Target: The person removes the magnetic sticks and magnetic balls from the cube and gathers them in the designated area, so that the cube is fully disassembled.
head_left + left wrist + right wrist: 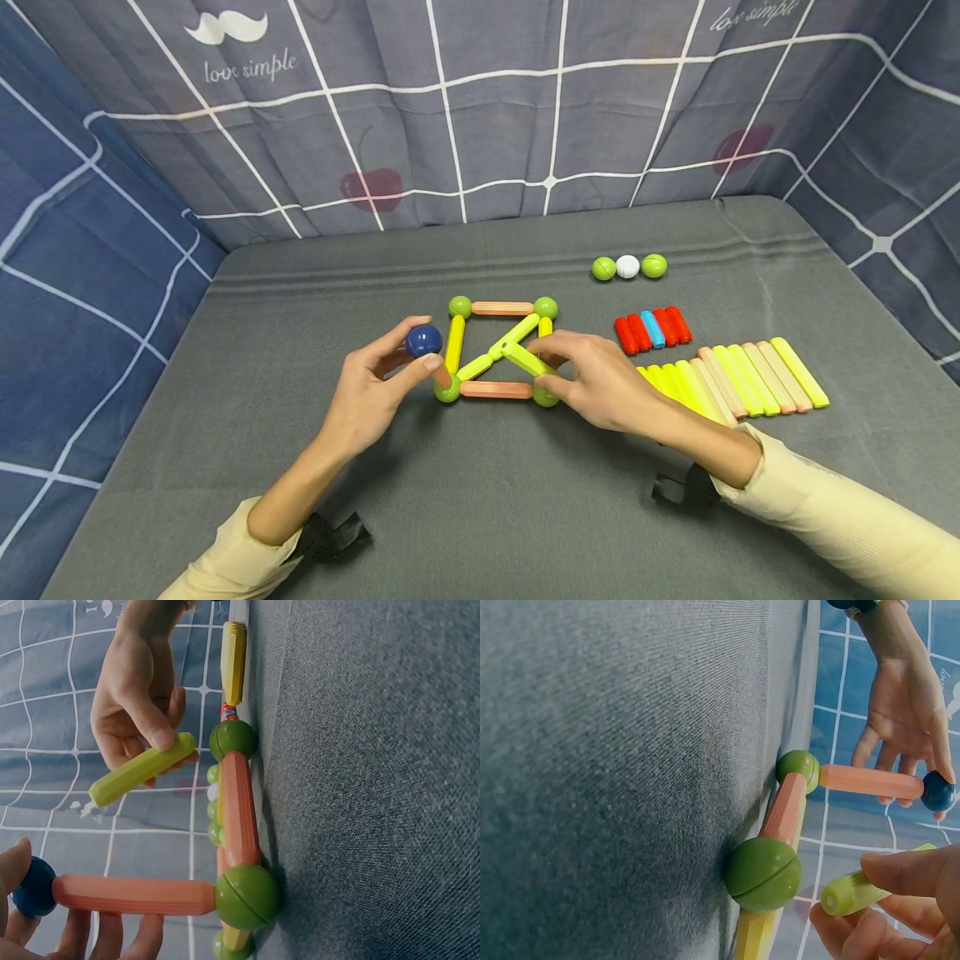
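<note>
Nearest the head camera, wears a cream sleeve point(840, 517). Pinches a blue ball point(423, 340) with thumb and finger of the left hand point(365, 400), above the near-left corner of a stick-and-ball frame point(502, 308). Pinches a yellow-green stick point(527, 360) in the right hand point(600, 379), over the near-right corner; points its free end diagonally toward the frame's middle.

From the left wrist, shows the blue ball topping an upright orange stick point(135, 895), footed at a green ball point(247, 896), with remaining fingers loosely extended alongside. Shows the yellow-green stick tilted, free end higher.

From the right wrist, shows the yellow-green stick sloping upward, away from the camera, lower end near but apart from a corner ball point(763, 874).
</note>
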Demonstrator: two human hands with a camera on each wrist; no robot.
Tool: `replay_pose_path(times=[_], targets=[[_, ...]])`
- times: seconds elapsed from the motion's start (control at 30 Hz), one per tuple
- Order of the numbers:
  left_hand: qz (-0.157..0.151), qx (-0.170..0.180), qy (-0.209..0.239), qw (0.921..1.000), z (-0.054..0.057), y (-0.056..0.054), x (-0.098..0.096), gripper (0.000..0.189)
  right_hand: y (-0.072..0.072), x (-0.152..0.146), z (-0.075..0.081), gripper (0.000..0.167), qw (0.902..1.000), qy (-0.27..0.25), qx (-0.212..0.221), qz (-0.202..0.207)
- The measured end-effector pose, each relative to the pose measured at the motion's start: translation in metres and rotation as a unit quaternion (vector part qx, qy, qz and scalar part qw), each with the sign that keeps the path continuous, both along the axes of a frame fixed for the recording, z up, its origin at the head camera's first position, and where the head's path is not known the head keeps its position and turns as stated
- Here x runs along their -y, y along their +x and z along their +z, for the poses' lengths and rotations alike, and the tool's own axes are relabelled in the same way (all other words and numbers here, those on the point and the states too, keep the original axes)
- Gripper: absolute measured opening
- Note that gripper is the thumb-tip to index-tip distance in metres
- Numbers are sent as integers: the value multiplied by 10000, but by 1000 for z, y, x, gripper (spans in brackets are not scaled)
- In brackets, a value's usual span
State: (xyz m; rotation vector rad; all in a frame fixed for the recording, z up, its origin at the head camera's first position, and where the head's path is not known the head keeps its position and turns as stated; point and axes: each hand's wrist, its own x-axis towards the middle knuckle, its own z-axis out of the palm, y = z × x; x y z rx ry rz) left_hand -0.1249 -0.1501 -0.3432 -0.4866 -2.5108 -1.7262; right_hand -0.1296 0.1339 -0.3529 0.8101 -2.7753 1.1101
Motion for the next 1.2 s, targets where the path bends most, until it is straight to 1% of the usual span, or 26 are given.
replay_pose_path(times=[0.2,0.5,0.6,0.7,0.9,1.03,1.2], targets=[[-20,-55,17,10000,0,-1,-1,47,3,-6,0,31,9997,-131,198,9],[-74,-55,45,9999,-1,-2,1,46,7,-13,2,33,9992,-281,270,112],[-85,-60,29,9999,-1,-2,1,46,7,-16,2,39,9992,-247,304,53],[-95,-64,21,9999,-1,-2,2,46,7,-18,0,51,9992,-289,284,30],[-128,-73,37,9999,-2,-3,3,45,7,-22,0,68,9981,-517,265,185],[-140,-76,54,9999,-2,-3,3,45,9,-25,1,71,9979,-527,310,234],[-121,-48,46,9999,-1,-3,3,45,10,-30,2,67,9967,-619,489,216]])
